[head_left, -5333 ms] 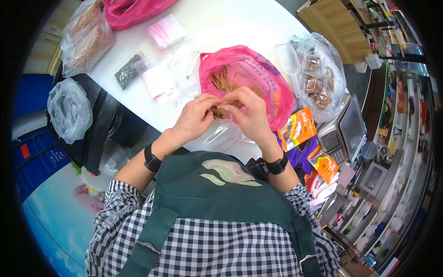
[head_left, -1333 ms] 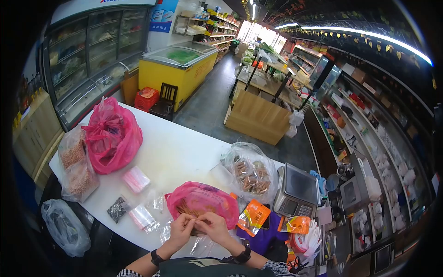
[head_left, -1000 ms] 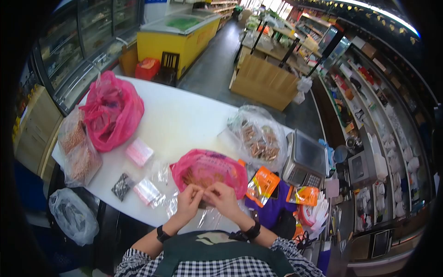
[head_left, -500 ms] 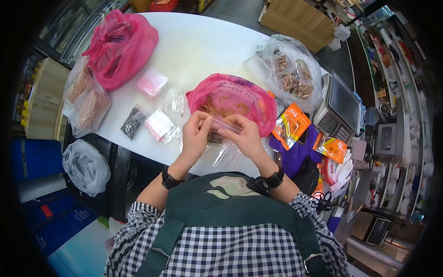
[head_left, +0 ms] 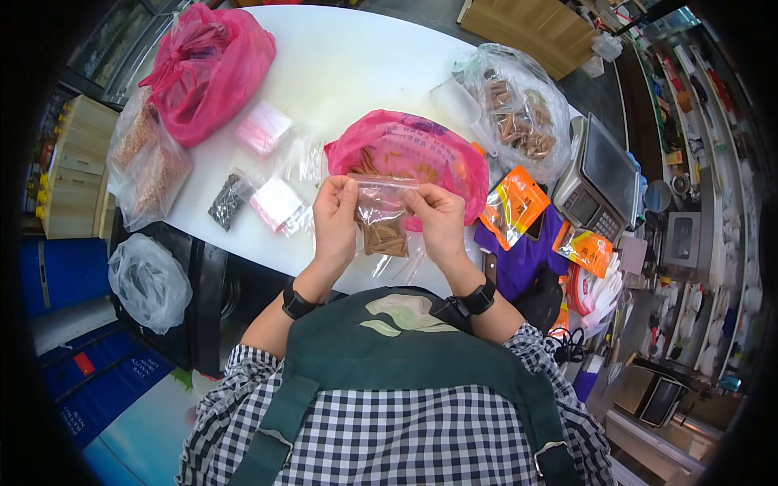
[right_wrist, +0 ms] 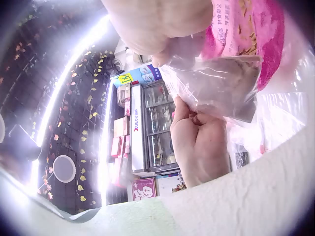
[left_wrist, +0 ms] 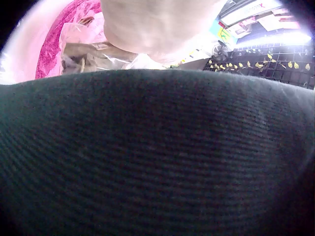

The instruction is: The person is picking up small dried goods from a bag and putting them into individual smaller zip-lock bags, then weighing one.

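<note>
Small clear zip bag (head_left: 381, 212) is held up between both hands, over the near rim of the open pink plastic bag (head_left: 450, 154); whether the two touch cannot be told. The left hand (head_left: 334, 225) is closed in a pinch on the zip bag's upper corner at 10 o'clock; the upper corner at 2 o'clock is pinched by the right hand (head_left: 444, 225), thumb and fingers. Brown pieces (head_left: 386, 240) are gathered at the zip bag's bottom, 6 o'clock; its zip strip is stretched across the top. Stick-like brown pieces (head_left: 365, 160) are contained in the open pink bag. From the zip bag, on the white table (head_left: 348, 49): scoop (head_left: 458, 102) at 2 o'clock, just beside a large clear bag (head_left: 527, 121) filled with brown packets; digital scale (head_left: 579, 204) at 3; orange packet (head_left: 514, 206) at 3, partly laid over purple cloth (head_left: 509, 263); white packet (head_left: 277, 202) and dark packet (head_left: 227, 201) at 9, side by side; pink-and-white packet (head_left: 264, 128) at 10; bunched pink bag (head_left: 215, 77) well apart at 10, with clear bags of pale beans (head_left: 154, 182) beside it.
</note>
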